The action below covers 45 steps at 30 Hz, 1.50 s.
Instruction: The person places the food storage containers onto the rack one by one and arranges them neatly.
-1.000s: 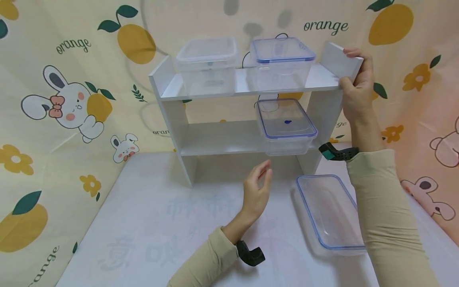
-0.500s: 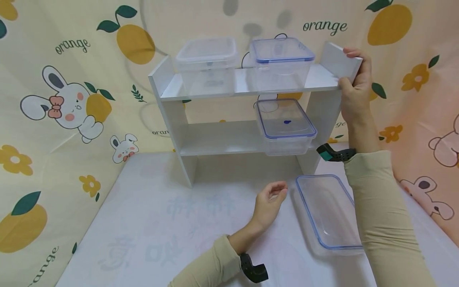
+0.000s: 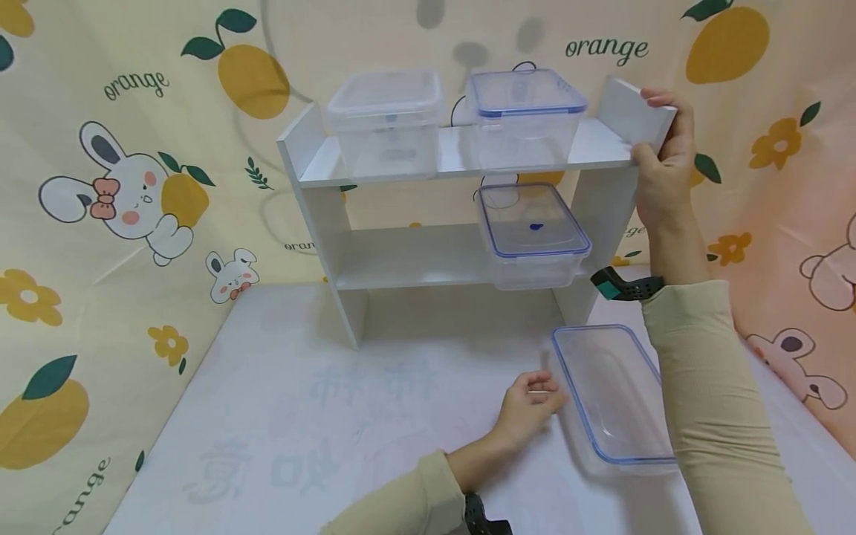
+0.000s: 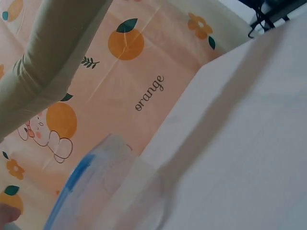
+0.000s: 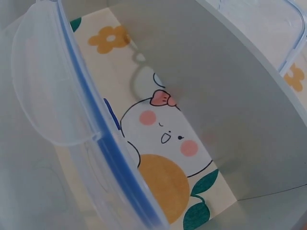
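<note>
My right hand (image 3: 669, 171) grips the upright right side panel of the white shelf (image 3: 414, 256), thumb in front and fingers behind. My left hand (image 3: 528, 409) is low over the table with loosely bent fingers and nothing in them. Its fingertips are right at the left long edge of a clear food container (image 3: 611, 394) with a blue rim, lying flat on the table. The left wrist view shows that container's blue edge (image 4: 72, 184) close up. Another blue-rimmed food container (image 3: 538, 238) sits on the middle shelf at its right end, jutting past the front edge.
Two lidded containers stand on the top shelf: a frosted clear one (image 3: 384, 126) on the left and a blue-sealed one (image 3: 527, 122) on the right. A printed cloth (image 3: 221, 171) hangs behind and around the white table (image 3: 267, 416). My right sleeve (image 3: 715, 386) overlaps the table container's right side.
My left hand has moved down and to the right, from in front of the shelf to the table container's left edge. The right hand and the containers stay in place.
</note>
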{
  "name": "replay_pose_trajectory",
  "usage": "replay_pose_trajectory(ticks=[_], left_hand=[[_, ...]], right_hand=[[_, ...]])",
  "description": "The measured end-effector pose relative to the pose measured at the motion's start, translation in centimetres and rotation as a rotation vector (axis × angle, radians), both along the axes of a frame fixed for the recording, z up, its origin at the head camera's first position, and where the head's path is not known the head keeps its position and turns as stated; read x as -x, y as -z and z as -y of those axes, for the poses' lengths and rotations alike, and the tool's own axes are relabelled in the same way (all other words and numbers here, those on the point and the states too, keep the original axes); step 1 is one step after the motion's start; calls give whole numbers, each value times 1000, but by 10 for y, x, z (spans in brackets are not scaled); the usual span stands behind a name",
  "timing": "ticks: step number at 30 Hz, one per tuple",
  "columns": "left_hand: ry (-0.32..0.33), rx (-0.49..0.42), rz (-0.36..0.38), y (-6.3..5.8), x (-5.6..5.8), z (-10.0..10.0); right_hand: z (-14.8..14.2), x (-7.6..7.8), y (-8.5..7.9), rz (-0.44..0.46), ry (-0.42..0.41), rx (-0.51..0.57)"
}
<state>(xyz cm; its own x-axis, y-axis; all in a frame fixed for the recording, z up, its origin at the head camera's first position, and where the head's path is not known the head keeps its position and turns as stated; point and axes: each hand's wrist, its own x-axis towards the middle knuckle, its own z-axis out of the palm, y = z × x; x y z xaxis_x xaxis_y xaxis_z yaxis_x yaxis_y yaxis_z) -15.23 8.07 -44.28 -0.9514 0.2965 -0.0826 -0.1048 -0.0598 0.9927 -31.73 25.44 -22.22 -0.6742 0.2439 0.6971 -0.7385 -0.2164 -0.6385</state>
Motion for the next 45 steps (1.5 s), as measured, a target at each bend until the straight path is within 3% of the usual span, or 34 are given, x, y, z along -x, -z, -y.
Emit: replay_pose_trajectory(ticks=[6,12,27,45], left_hand=[[-30,-65,192,9,-1,-13],[-90,-120,274,13,-3,-23],[-115,-126,378,12,-2,-34],[-82,-158,409,19,7,-23]], right_hand=[[0,-1,1,4,-13,10],[-1,-1,3,9,-18,22],[-2,0,2,-3,-25,39],[0,1,-2,-4,-33,38]])
